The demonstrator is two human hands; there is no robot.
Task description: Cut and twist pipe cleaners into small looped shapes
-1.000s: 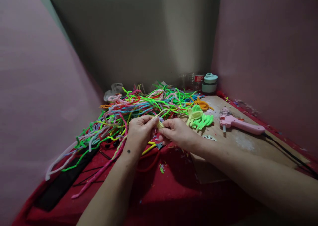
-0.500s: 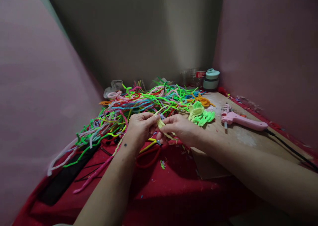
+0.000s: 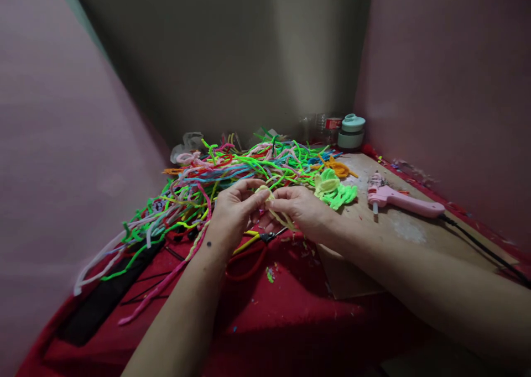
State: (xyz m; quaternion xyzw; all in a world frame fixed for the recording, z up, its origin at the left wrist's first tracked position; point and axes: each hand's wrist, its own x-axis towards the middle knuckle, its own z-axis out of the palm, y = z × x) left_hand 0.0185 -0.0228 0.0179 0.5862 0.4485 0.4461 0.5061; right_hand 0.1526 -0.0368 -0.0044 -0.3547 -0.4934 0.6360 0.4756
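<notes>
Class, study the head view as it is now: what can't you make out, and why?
All in the head view:
1. Pinched part of the pale yellow strand: covered by fingers of the left hand and right hand.
2. Far end of the yellow handle: hidden behind the left wrist.
3. End of the black cord: cut off by the right edge.
4. Lettering on the red label: too small.
5. Lowest strands in the pile: buried under others.
</notes>
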